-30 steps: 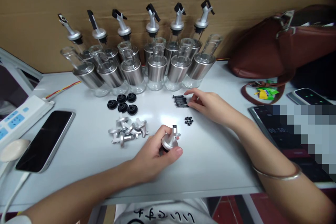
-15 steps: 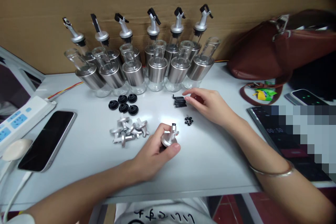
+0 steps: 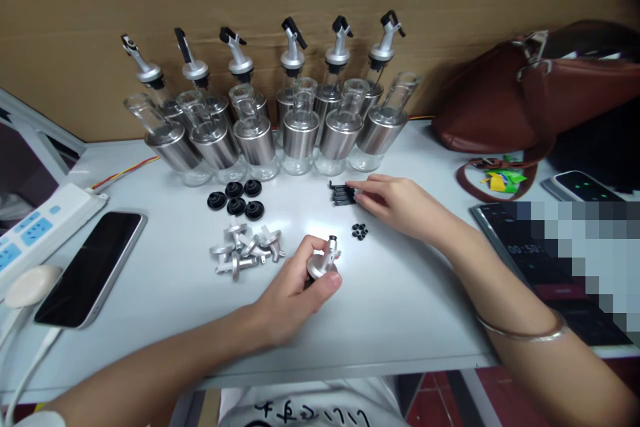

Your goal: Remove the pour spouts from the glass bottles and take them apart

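My left hand (image 3: 300,280) is closed around a silver pourer top (image 3: 323,265), which points up with a small black ring at its tip. My right hand (image 3: 393,200) reaches over a row of small black levers (image 3: 342,193). Its index finger and thumb touch their right ends, a little apart from each other. Just below lies a cluster of tiny black rings (image 3: 359,231). Left of my left hand is a heap of silver pourer tops (image 3: 245,250). Several black stoppers (image 3: 235,206) lie behind that heap.
Glass bottles with steel sleeves (image 3: 301,130) stand in two rows at the back; the rear ones carry pourers (image 3: 293,57). A phone (image 3: 93,267) and power strip (image 3: 35,227) lie left. At right are a brown bag (image 3: 490,100), candy wrappers (image 3: 505,180) and a timer screen (image 3: 520,260).
My right hand has shifted slightly left and down, so its fingertips now reach onto the black levers. My left hand stays in place with the pourer top.
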The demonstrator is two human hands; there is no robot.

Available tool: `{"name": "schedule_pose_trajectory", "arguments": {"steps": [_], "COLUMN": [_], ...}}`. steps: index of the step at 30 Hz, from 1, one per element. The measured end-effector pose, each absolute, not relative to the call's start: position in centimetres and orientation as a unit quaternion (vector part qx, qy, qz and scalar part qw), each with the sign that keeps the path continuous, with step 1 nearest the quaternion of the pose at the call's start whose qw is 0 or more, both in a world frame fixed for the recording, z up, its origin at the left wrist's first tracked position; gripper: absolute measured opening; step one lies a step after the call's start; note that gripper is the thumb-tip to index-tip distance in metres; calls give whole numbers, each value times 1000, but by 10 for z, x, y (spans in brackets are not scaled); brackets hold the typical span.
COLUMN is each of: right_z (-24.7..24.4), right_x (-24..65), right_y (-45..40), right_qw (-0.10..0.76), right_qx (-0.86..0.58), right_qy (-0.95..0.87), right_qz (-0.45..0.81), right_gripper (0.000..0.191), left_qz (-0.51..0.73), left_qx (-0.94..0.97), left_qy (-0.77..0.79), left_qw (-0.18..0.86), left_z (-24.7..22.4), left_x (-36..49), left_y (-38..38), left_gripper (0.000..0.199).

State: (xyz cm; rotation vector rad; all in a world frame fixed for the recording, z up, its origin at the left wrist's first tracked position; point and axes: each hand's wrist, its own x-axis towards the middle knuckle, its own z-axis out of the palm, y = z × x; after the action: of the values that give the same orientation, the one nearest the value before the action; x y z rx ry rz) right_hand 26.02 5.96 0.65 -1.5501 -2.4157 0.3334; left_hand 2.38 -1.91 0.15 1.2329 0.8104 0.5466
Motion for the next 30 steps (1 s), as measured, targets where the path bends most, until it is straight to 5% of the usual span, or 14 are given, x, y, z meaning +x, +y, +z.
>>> {"name": "schedule_pose_trajectory", "arguments": {"steps": [9, 20, 30], "right_z": [14, 31, 28], "right_x": [253, 206, 209], "right_y": [56, 19, 23], "right_qw": [182, 307, 237], "right_qx": [-516, -339, -293], "right_qy": [-824, -778, -672], "right_qz": [150, 432, 638], "right_gripper": [29, 36, 43], "left_qz": [262, 270, 242], "left_qx": [538, 532, 568], "left_qy": [344, 325, 316], "left_qw": [723, 734, 720], "left_z": [1, 3, 0], "left_x": [24, 25, 24], "left_y": [-19, -18, -18], "left_gripper": [30, 42, 45]}}
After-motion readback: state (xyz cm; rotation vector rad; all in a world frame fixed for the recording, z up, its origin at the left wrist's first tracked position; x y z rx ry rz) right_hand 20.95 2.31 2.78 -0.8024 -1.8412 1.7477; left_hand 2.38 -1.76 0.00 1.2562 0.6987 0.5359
